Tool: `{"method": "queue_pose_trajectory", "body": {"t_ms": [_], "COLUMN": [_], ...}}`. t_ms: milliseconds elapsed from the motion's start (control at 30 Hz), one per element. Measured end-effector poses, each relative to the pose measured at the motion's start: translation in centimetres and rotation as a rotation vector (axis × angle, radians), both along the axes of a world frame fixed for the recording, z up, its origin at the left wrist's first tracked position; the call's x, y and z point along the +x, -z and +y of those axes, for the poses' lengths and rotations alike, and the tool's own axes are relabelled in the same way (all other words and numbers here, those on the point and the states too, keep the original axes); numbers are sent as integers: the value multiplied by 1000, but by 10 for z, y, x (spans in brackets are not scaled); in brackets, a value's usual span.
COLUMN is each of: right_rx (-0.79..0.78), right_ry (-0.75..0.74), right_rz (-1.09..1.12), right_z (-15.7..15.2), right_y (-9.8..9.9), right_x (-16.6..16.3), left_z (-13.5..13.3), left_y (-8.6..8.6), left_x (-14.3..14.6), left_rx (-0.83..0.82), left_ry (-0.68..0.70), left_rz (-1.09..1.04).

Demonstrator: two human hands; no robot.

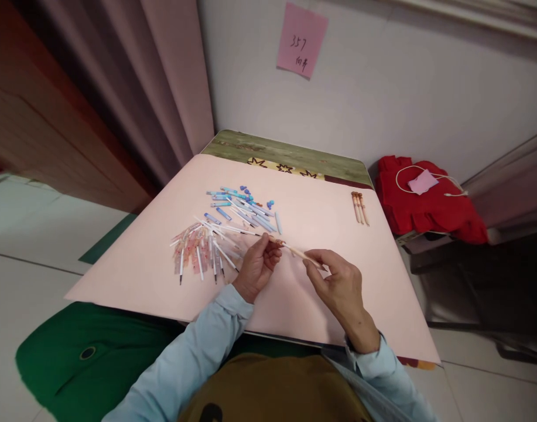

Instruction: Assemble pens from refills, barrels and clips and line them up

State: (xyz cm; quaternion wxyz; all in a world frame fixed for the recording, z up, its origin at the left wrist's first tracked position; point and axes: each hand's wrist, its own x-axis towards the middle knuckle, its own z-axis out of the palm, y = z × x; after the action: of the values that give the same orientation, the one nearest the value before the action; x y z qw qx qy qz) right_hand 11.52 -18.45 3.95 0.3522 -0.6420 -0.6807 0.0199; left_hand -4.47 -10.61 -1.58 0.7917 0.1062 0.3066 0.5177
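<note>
The person is fitting together a pale pen [294, 251] held over the pink sheet [321, 293]; the left hand [257, 265] is pinching its near end, the right hand [338, 284] is gripping the barrel; the next move likely calls for aligned pushing; loose refills [202, 249] and blue parts [244, 205] are lying unboxed; finished pens [360, 207] are resting apart.

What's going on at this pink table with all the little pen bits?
A person sits at a table covered by a pink sheet. The left hand and right hand together hold one beige pen by its ends, just above the sheet. Beside the left hand lies a pile of pink pen parts, with blue pen parts farther back. Three beige pens lie together at the far right.
</note>
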Motion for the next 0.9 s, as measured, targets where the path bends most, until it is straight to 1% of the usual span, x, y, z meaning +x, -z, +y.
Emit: {"method": "queue_pose_trajectory", "body": {"t_ms": [167,233,300,400,533,733,900], "right_rx": [7,10,-2,-21,8,30,59], "right_ry": [1,0,-2,9,48,47,41], "right_rz": [-63,-77,-67,-18,41,57,42], "right_z": [3,4,6,10,14,16,15], "right_y": [6,9,12,19,25,28,28], "right_x": [4,5,4,0,-9,-18,-25], "left_z": [-5,-6,-6,-5,-2,-2,-1], "left_y": [4,5,5,4,2,-1,2], "left_x": [3,5,6,5,3,1,0], "left_rx": [198,250,250,209,187,201,204], "left_ry": [-18,-12,-17,-42,-53,-62,-47], "left_rz": [186,252,273,251,196,148,125]}}
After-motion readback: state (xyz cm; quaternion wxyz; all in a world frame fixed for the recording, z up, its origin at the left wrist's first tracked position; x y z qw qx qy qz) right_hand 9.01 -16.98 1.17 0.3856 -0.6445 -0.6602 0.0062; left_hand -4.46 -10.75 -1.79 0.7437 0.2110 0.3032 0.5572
